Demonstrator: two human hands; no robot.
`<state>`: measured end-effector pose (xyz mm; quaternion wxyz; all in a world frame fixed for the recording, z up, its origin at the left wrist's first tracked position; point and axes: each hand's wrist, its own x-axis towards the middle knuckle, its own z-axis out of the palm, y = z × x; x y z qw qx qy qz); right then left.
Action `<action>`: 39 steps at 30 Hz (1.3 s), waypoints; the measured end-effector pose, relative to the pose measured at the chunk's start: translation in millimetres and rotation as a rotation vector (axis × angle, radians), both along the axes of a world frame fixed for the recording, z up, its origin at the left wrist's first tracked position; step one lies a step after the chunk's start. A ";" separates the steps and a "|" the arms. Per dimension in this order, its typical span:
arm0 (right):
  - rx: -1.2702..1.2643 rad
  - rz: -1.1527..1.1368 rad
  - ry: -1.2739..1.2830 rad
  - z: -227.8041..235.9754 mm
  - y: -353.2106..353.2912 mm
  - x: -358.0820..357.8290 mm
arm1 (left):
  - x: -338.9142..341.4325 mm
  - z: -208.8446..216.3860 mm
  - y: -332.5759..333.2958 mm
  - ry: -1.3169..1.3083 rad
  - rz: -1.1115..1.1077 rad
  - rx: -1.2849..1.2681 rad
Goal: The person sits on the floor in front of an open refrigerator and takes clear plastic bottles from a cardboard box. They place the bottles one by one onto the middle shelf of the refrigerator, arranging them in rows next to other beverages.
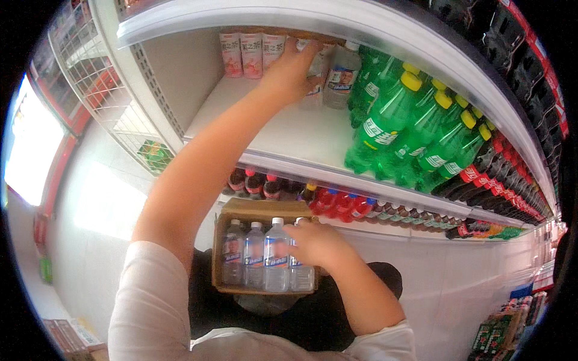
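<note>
My left hand (292, 72) reaches into the upper shelf, its fingers closed round the top of a clear plastic bottle (312, 96) standing near the back. Just right of it stands another clear bottle (341, 78) with a blue and orange label and a white cap. An open cardboard box (265, 206) rests on my lap and holds several upright bottles of the same kind, such as one clear bottle (276, 256) in the front row. At the box's right end, my right hand (322, 243) is closed about the upper part of a bottle (301, 278); its fingertips are partly hidden.
Pink drink cartons (251, 55) line the back left of the shelf (265, 135). Large green bottles with yellow caps (385, 129) fill its right side. Dark and red bottles (343, 203) stand on the lower shelf. A white wire rack (111, 90) is at the left.
</note>
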<state>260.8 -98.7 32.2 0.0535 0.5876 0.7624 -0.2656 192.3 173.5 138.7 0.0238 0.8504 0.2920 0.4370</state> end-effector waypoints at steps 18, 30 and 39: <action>0.004 0.083 -0.049 -2.4 -2.0 -9.0 | 10.4 -60.4 39.0 0.263 0.106 -0.470; -0.015 0.040 -0.058 -26.3 7.9 -10.1 | -136.1 -78.2 -167.8 0.217 -0.462 -0.277; -0.123 -0.042 -0.066 -34.8 23.7 -22.8 | -180.8 -144.3 -217.3 0.969 -0.521 -0.845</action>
